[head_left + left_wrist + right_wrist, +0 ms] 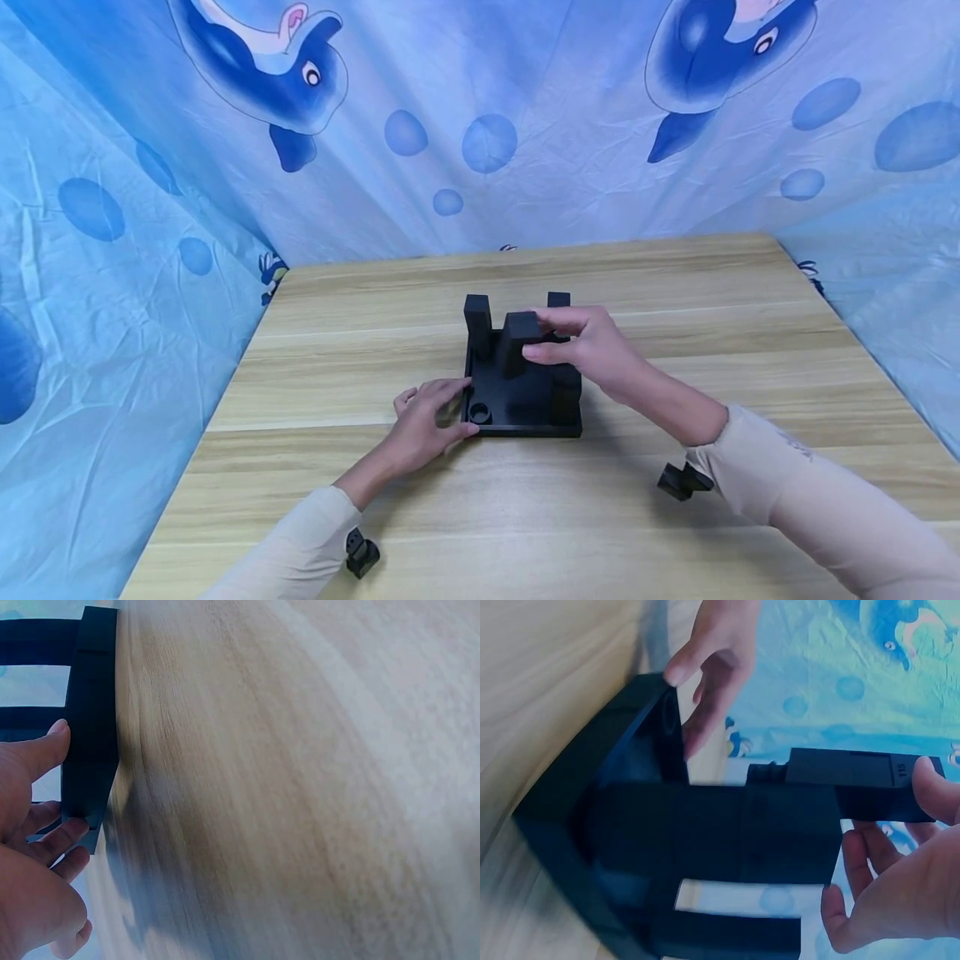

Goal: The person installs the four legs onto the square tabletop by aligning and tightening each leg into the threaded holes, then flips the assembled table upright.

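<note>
A black square base [517, 421] with a raised rim lies on the wooden table like an upturned small tabletop. Black square legs stand on it at the back left [477, 321], the back right [558, 302] and the front right [720, 832]. The front-left corner shows a round socket [479, 413]. My left hand [423, 425] grips that corner, thumb at the front edge and fingers along the left side. My right hand [592, 342] pinches a loose black leg [855, 780] above the base. The leg's narrower ridged end [763, 774] points toward the base.
The wooden table [337, 358] extends around the base. Blue curtains with cartoon dolphins [487, 83] hang behind and at both sides. Small black camera mounts sit at the left wrist [362, 553] and the right wrist [684, 481].
</note>
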